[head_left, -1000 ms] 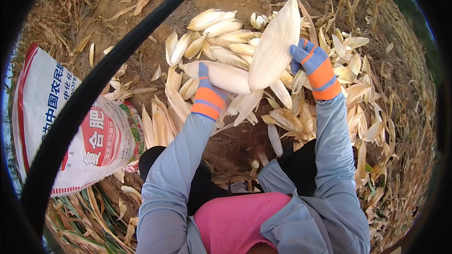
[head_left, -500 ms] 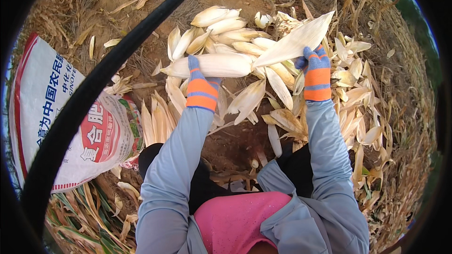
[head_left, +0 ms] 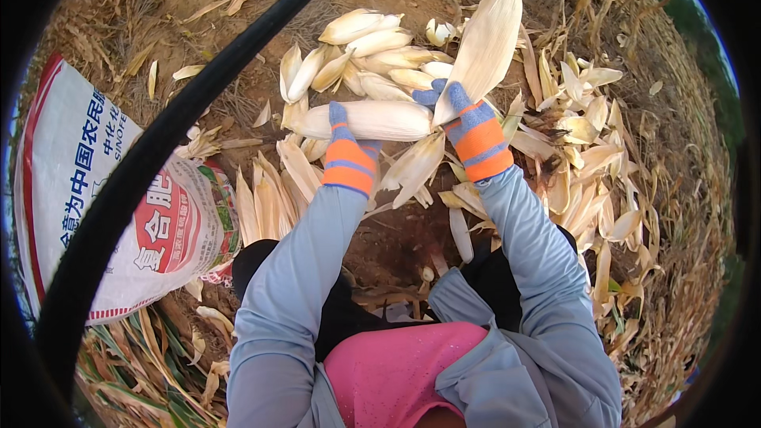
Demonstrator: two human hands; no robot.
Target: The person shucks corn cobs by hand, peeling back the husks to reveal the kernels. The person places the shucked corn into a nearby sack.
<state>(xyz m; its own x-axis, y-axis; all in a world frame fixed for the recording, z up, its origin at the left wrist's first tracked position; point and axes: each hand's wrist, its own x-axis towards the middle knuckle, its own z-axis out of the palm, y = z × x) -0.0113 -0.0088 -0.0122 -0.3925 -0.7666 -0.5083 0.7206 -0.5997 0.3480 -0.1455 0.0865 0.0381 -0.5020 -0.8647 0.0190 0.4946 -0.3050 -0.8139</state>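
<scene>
I've got my left hand [head_left: 346, 160] wrapped tight round the corn ear [head_left: 366, 120], holding it level above the pile of ears [head_left: 372, 59]. My right hand [head_left: 469, 131] pinches a broad husk leaf [head_left: 489, 38], fingers closed, lifting it away. Mid-husking, I reckon; stripping that leaf clean calls for a firm tear at the ear's base.

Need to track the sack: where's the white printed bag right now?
In the head view, the white bag lies at the person's left on the ground, beside the left hand, which holds a corn ear.
</scene>
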